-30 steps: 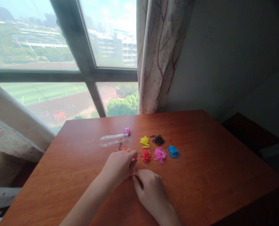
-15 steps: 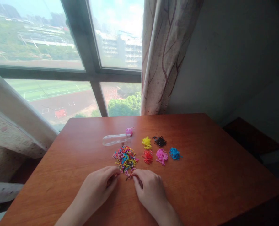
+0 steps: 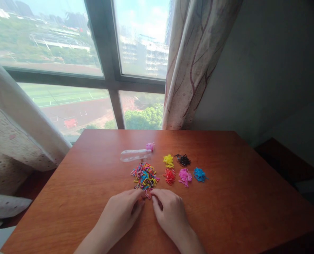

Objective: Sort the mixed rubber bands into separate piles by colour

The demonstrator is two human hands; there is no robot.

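A mixed pile of small coloured safety pins lies at the middle of the table. My left hand is at its near left edge, with thumb and fingers pinched together; what lies between its fingertips is hidden. Opposite it, my right hand pinches at a pinkish pin at the pile's near edge. To the right, pins are grouped by colour: a yellow heap, a black heap, a red heap, a pink heap and a blue heap.
Behind the mixed pile, a clear plastic container lies on its side beside a pink cap. The brown wooden table reaches to a window, with curtains on both sides.
The view has shifted slightly, so the table things appear further right. My left hand has moved closer to my right, narrowing the space between their fingertips. The colour heaps look the same.
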